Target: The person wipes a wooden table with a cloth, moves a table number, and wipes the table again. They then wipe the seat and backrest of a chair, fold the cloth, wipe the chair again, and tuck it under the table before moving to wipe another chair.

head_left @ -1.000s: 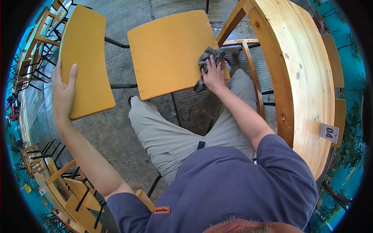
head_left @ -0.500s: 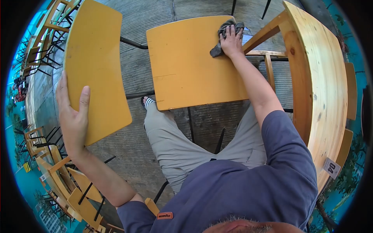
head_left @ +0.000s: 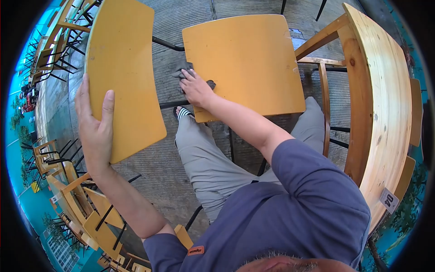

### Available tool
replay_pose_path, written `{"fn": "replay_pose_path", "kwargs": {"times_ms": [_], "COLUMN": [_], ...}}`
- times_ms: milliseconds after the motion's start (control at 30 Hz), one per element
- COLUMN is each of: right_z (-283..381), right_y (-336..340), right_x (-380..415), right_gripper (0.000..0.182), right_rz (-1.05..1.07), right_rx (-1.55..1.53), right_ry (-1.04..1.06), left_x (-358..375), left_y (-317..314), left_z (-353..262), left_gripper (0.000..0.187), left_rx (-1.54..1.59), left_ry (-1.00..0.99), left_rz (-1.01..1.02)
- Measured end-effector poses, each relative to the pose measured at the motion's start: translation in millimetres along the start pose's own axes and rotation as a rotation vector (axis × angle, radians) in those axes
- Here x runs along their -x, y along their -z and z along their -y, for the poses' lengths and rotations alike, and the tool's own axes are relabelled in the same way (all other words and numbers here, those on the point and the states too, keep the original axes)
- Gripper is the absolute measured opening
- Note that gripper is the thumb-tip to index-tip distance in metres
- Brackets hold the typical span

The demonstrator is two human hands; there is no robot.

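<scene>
My left hand (head_left: 97, 136) holds the edge of a yellow wooden chair backrest (head_left: 127, 68), thumb on its front face and the straight fingers along its outer side. The same chair's yellow seat (head_left: 247, 63) lies in front of my knees, joined to the backrest by black metal bars. With bent fingers, my right hand (head_left: 197, 89) presses a dark grey crumpled cloth (head_left: 185, 70) on the seat's left edge. Part of the cloth hangs over that edge, and another bit shows beside the hand. The palm hides the rest.
A light wooden table (head_left: 385, 99) with a card marked 04 (head_left: 388, 201) stands close on my right. More chairs and tables (head_left: 84, 199) are at the lower left and upper left (head_left: 56, 45). The floor (head_left: 170, 22) is ridged grey concrete.
My right hand has moved with the cloth from the seat's far right corner to its left edge. My left hand stays on the backrest. The view has shifted slightly.
</scene>
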State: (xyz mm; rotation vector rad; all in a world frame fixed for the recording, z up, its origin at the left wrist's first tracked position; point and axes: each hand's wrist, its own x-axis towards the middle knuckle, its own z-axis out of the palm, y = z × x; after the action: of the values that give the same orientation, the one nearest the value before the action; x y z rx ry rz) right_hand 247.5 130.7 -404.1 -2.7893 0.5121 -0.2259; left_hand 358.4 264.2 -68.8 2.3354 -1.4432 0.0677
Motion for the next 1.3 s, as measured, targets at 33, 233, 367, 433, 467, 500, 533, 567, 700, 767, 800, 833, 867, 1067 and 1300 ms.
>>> {"fn": "replay_pose_path", "kwargs": {"times_ms": [33,233,367,433,467,500,533,567,700,767,800,833,867,1067,1300], "right_z": [-3,-89,-149,-151,-148,-144,-130,-89,43,63,58,46,31,-22,2], "right_y": [2,31,69,76,69,57,39,39,38,37,32,33,38,68,143], "right_x": [14,127,210,216,213,214,207,200,176,172,174,179,188,241,168], "right_gripper": [0.055,0.052,0.053,0.053,0.052,0.051,0.050,0.048,0.063,0.061,0.060,0.060,0.060,0.051,0.032], "right_rz": [0.053,-0.180,-0.128,-0.141,-0.158,-0.178,-0.217,-0.254,-0.054,-0.065,-0.081,-0.092,-0.099,-0.179,-0.217], "right_rx": [-0.001,0.048,0.189,0.224,0.186,0.149,0.185,-0.012,-0.112,-0.014,0.016,-0.010,-0.034,-0.040,-1.086], "right_ry": [0.019,-0.217,-0.537,-0.601,-0.655,-0.714,-0.613,-0.563,-0.156,-0.134,-0.131,-0.047,0.036,-0.129,-0.660], "left_x": [1,1,3,2,2,1,0,-1,-12,-8,-6,-6,-7,4,100], "left_y": [0,-2,-4,-5,-6,-7,-9,-10,-15,-10,-8,-10,-11,-5,-33], "left_z": [0,2,8,15,18,19,20,22,45,42,39,39,38,37,23], "left_gripper": [0.064,0.065,0.066,0.068,0.069,0.071,0.071,0.073,0.072,0.070,0.069,0.067,0.066,0.066,0.073], "left_rx": [0.005,0.103,0.095,0.070,0.027,-0.015,-0.013,0.003,0.301,0.409,0.533,0.556,0.581,0.622,0.999], "left_ry": [0.000,0.037,0.017,-0.006,-0.020,-0.039,-0.048,-0.022,0.095,0.166,0.237,0.238,0.242,0.271,0.055], "left_rz": [0.001,-0.043,-0.069,-0.101,-0.100,-0.098,-0.105,-0.121,-0.155,-0.205,-0.221,-0.244,-0.265,-0.350,-0.342]}}
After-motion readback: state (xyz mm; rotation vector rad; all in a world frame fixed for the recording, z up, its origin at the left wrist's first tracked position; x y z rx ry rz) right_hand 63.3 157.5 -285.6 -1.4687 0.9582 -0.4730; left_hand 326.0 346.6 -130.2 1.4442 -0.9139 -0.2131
